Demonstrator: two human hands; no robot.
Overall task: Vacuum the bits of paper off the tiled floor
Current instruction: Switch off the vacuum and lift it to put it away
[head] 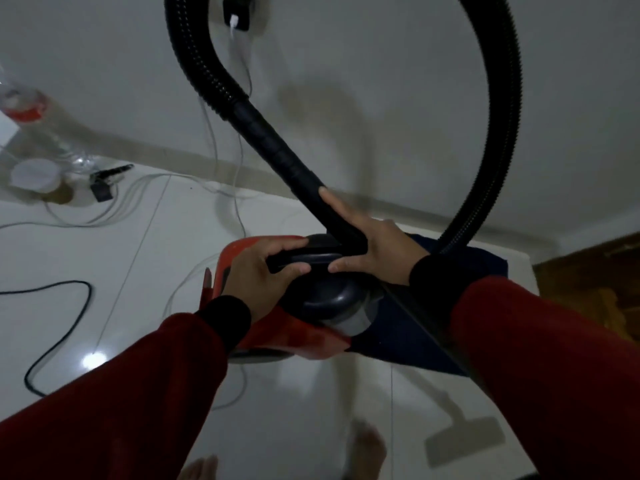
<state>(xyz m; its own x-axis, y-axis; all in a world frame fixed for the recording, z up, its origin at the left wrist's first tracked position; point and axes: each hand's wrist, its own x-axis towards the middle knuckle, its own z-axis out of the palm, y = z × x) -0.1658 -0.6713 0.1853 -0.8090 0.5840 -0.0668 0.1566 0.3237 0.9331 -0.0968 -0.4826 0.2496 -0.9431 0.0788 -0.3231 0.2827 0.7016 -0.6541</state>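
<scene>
A red canister vacuum with a dark round top stands on the white tiled floor, partly over a dark blue mat. My left hand is closed around its black carry handle. My right hand holds the rigid end of the black ribbed hose where it enters the vacuum, index finger stretched along it. The hose loops up and over to the right. A pale floor nozzle shows low on the right. No paper bits are visible.
A black cable and white cables snake over the tiles on the left. A charger sits in a wall socket. A plastic bottle and jars crowd the far left. A wooden door is right; my bare feet below.
</scene>
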